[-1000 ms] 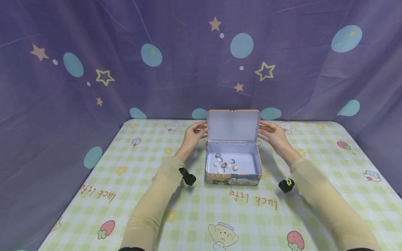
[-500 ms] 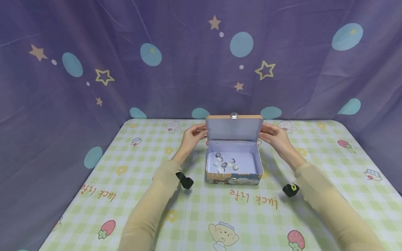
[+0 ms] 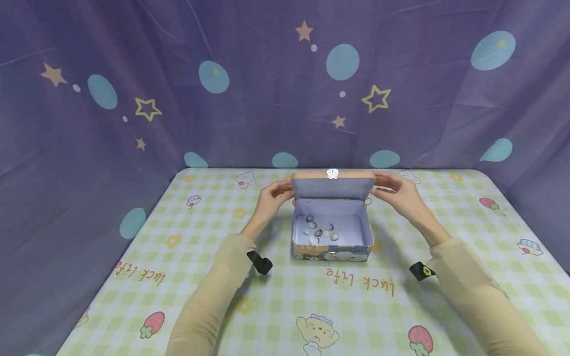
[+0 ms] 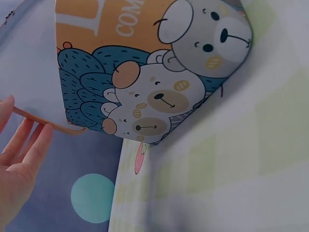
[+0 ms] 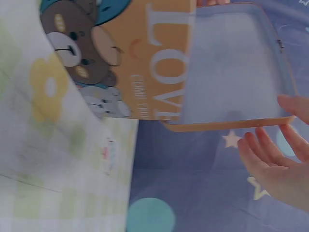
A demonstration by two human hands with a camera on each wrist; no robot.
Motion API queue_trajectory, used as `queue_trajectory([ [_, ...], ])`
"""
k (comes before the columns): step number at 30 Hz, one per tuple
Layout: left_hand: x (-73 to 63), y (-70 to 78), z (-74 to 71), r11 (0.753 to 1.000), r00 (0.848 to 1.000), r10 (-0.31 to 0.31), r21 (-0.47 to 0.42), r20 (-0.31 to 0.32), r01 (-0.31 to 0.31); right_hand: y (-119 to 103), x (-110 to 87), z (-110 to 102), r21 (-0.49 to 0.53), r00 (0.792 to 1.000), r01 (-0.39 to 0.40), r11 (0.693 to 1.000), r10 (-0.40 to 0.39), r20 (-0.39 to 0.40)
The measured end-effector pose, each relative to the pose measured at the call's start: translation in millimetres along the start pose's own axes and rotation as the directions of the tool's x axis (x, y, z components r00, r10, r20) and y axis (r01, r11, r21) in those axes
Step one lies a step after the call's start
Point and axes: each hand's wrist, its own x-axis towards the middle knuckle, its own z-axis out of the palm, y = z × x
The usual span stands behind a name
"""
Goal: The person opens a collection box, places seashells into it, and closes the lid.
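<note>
A tin box [image 3: 331, 252] with printed cartoon bears stands on the table in the head view. Its hinged lid [image 3: 334, 188] tilts forward over the back, pale inside facing me. Several small shells [image 3: 318, 233] lie on the box floor. My left hand [image 3: 268, 201] holds the lid's left edge. On the right edge, my right hand [image 3: 403, 200] has its thumb on the inner side and fingers along the rim. The left wrist view shows fingers [image 4: 36, 145] at the lid rim; the right wrist view shows the right thumb [image 5: 292, 106] over the lid's inside.
Green-and-white checked cloth [image 3: 276, 306] with printed pictures covers the table. Behind it hangs a purple curtain [image 3: 267, 123] with stars and blue ovals. Black wrist cameras [image 3: 261, 264] sit at both wrists, beside the beige sleeves.
The lid has swung forward and down from nearly upright, so its front rim and silver latch now show. Both hands moved with it; wrists shifted outward. Box and shells stayed put.
</note>
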Motion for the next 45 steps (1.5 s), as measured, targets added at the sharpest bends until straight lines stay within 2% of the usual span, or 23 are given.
queue_trajectory([
  [5, -1.4, -9.4, -1.2, 0.999, 1.0, 0.018, 0.042, -0.006, -0.018, -17.2, -5.8, -3.1, -0.083, 0.997, 0.079, 0.993, -0.077, 0.025],
  [9, -2.0, -20.0, -1.3, 0.998, 0.999, 0.035, 0.045, -0.003, -0.035, -31.6, -10.1, 1.1, -0.162, 0.989, 0.148, 0.976, -0.142, 0.045],
  [11, -3.6, -20.8, -0.9, 0.998, 0.999, 0.046, 0.035, -0.005, -0.046, -38.6, -11.4, 6.9, -0.228, 0.978, 0.211, 0.951, -0.203, 0.057],
  [15, -7.9, -15.1, 0.1, 1.0, 1.0, 0.018, 0.014, -0.015, -0.018, -50.5, -13.3, 21.3, -0.338, 0.948, 0.318, 0.886, -0.299, 0.109],
  [19, -11.7, -8.6, -0.3, 1.0, 1.0, -0.014, 0.01, -0.009, 0.014, -57.1, -13.5, 34.3, -0.385, 0.917, 0.399, 0.832, -0.369, 0.152],
  [23, -18.3, 9.5, -0.4, 0.999, 0.999, -0.048, 0.006, 0.012, 0.048, -59.5, -12.3, 43.8, -0.404, 0.889, 0.456, 0.793, -0.432, 0.155],
  [28, -23.2, 14.0, -0.9, 0.998, 0.998, -0.062, 0.006, 0.027, 0.062, -61.1, -12.4, 51.8, -0.426, 0.888, 0.458, 0.78, -0.427, 0.173],
  [35, -28.3, 12.5, -2.1, 1.0, 0.998, -0.021, 0.0, 0.057, 0.021, -61.4, -16.7, 59.6, -0.445, 0.899, 0.438, 0.781, -0.383, 0.213],
  [38, -31.0, 14.0, -2.6, 0.999, 0.998, -0.032, 0.028, 0.063, 0.031, -60.0, -18.9, 61.9, -0.426, 0.887, 0.462, 0.778, -0.407, 0.218],
  [42, -34.6, 15.8, -2.8, 0.998, 0.996, -0.05, 0.048, 0.071, 0.046, -58.4, -22.4, 64.6, -0.409, 0.859, 0.512, 0.755, -0.464, 0.217],
  [45, -37.2, 15.5, -2.6, 0.998, 0.997, -0.028, 0.063, 0.077, 0.023, -57.7, -25.8, 66.4, -0.407, 0.853, 0.52, 0.75, -0.477, 0.212],
])
